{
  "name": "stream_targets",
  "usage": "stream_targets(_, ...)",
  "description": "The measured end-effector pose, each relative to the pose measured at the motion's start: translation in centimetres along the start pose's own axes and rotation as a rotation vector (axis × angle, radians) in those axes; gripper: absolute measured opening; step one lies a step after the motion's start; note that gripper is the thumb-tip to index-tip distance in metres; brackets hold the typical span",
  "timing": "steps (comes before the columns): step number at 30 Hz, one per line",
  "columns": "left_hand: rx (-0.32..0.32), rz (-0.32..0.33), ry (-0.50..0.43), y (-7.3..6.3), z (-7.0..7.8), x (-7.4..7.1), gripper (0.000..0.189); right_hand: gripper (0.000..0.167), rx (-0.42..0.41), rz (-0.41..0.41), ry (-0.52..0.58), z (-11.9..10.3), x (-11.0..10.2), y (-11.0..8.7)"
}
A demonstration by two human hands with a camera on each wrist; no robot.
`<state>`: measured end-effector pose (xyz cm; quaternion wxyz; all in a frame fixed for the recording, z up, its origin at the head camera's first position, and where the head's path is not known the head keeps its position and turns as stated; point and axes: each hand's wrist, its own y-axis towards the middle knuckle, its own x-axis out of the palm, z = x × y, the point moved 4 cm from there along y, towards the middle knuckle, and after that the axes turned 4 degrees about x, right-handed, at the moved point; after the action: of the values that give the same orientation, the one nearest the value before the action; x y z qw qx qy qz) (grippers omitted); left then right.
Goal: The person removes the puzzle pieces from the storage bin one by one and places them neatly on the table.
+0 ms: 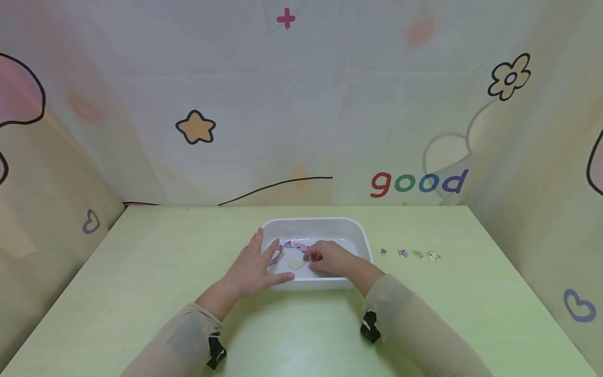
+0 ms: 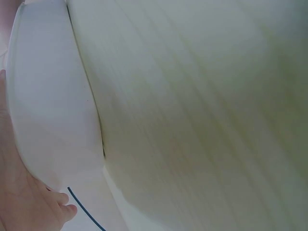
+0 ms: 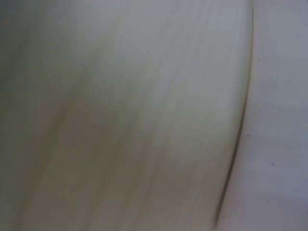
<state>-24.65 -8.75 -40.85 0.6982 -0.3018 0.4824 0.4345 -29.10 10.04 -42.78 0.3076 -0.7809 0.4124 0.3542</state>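
A white plastic tray (image 1: 315, 284) stands on the table, with flat colourful cut-out pieces (image 1: 297, 246) laid in a curve around a pale piece (image 1: 295, 260) on its floor. Over the tray's left end, my left hand (image 1: 252, 267) spreads its fingers, the thumb reaching along the near rim. In the left wrist view, part of that hand (image 2: 24, 192) shows beside the tray's outer wall (image 2: 53, 96). My right hand (image 1: 332, 257) reaches inside with bent fingers, its fingertips down at the right edge of the pieces. I cannot tell whether a piece is between them.
To the right of the tray, several small cut-out pieces lie in a row, among them a pale one (image 1: 433, 256) and a green one (image 1: 417, 254). A printed curtain (image 1: 264, 104) encloses the light green table (image 1: 179, 246) at the back and sides.
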Motion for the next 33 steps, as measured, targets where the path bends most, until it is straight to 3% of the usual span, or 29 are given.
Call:
stream_targets(3, 0.002, 0.007, -0.003, 0.00, 0.02, -0.01, 0.094, 0.004, 0.016, 0.008, 0.014, 0.10, -0.02, 0.03)
stream_targets(11, 0.000, 0.004, -0.003, -0.04, -0.01, 0.07, 0.094, 0.005, 0.015, 0.018, -0.017, 0.26, 0.11, 0.17)
stream_targets(18, -0.002, 0.004, -0.006, -0.11, 0.02, 0.18, 0.095, 0.005, -0.003, 0.076, -0.031, 0.05, -0.04, 0.05)
stream_targets(27, 0.008, 0.023, -0.017, 0.09, 0.04, 0.28, 0.097, 0.007, 0.062, 0.144, -0.028, 0.43, -0.43, 0.10)
stream_targets(33, 0.010, 0.029, -0.005, 0.31, -0.30, 0.57, 0.096, 0.007, 0.064, 0.151, 0.010, 0.56, -0.40, 0.21)
